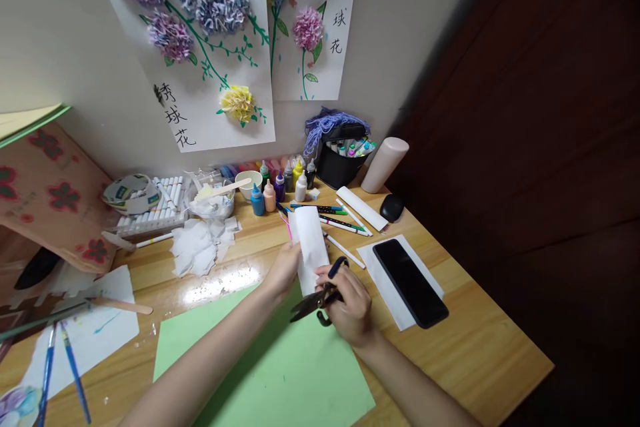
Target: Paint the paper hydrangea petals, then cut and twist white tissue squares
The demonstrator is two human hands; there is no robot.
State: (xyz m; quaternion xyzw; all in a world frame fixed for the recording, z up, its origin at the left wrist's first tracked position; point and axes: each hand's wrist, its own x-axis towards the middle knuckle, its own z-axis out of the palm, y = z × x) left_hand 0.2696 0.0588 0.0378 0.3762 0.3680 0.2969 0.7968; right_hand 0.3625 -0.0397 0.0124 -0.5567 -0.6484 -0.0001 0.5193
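The left arm slants over the green sheet on the desk; the left hand's grip holds the folded white paper by its left edge, near the sheet's far edge. The right hand's grip holds scissors, blades leftward, fingers meeting the paper's lower right.

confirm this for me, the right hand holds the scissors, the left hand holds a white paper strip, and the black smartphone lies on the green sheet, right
Not quite: the head view shows the black smartphone lying on a white sheet, not the green sheet. The right hand does hold the scissors, and the left hand the white paper strip.
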